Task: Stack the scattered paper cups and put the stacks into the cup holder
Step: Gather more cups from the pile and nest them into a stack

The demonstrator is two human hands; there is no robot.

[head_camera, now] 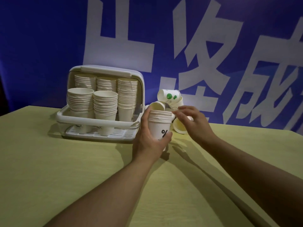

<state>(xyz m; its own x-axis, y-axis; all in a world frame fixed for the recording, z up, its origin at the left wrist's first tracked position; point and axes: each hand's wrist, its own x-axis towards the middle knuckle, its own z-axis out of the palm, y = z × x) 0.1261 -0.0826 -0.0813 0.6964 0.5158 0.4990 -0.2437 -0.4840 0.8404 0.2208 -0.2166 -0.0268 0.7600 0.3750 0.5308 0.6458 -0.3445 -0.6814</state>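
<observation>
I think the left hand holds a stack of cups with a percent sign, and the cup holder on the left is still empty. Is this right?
Not quite. The left hand does hold the stack of cups with a percent sign, but the cup holder on the left is not empty: the head view shows several tall stacks of cups already standing in it.

A short stack of white paper cups (159, 124), its outer cup printed with a black percent sign, stood upright at centre. At its 2 o'clock, loose cups (170, 99) lay tumbled, one bearing green dots. At 9 o'clock, the white cup holder (98, 121), lid raised, held five tall stacks.
</observation>
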